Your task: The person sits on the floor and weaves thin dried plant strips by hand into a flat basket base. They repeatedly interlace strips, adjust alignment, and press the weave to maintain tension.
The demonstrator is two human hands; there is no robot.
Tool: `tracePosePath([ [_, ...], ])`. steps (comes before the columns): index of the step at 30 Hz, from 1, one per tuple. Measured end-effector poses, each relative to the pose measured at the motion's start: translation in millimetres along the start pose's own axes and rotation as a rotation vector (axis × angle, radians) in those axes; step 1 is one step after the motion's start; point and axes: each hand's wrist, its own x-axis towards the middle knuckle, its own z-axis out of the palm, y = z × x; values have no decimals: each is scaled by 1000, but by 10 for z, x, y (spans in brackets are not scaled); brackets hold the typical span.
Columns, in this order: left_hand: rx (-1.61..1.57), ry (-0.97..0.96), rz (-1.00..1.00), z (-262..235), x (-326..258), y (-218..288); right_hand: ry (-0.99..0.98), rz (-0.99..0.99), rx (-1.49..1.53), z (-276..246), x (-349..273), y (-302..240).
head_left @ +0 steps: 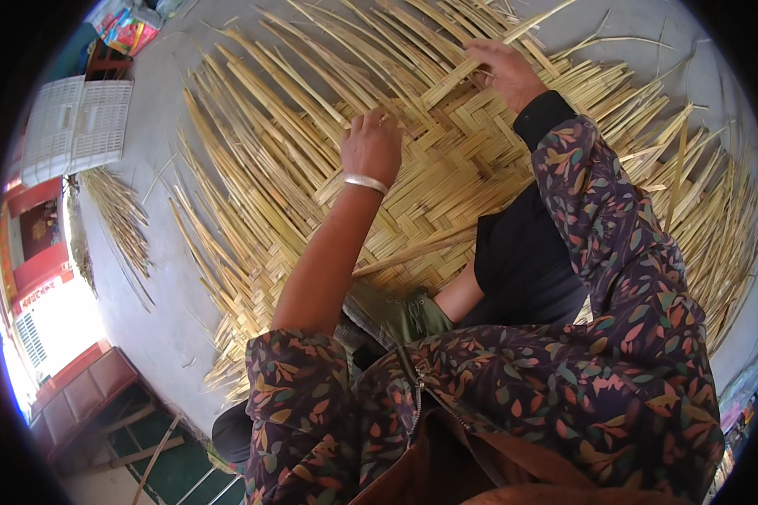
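We pinch a pale strip (451,87) in the fingers of our right hand (509,76), over the woven mat (455,172) spread on the grey floor (164,358). Our left hand (370,151) bends over the mat; we cannot tell whether its fingers grip anything.

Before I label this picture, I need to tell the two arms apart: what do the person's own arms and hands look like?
The left hand is bare, with a pale, silvery bangle at the wrist; its dark, leaf-printed sleeve stops near the elbow. The right hand is bare too, but its matching sleeve reaches a plain black cuff.
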Motion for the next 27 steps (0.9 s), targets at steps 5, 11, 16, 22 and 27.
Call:
tracePosePath([
  [5, -274, -27, 73, 220, 632, 306, 214, 34, 561, -505, 72, -168],
  [11, -342, -356, -48, 516, 1123, -23, 370, 83, 696, -378, 121, -149],
  [16, -458, -608, -128, 170, 1182, -23, 257, 82, 538, -195, 196, -201],
  [22, -709, -407, -351, -154, 894, 171, -178, 52, 227, -113, 329, -280],
  [27, -631, -77, -338, -165, 642, 315, -276, -127, -33, -6, 393, -163],
])
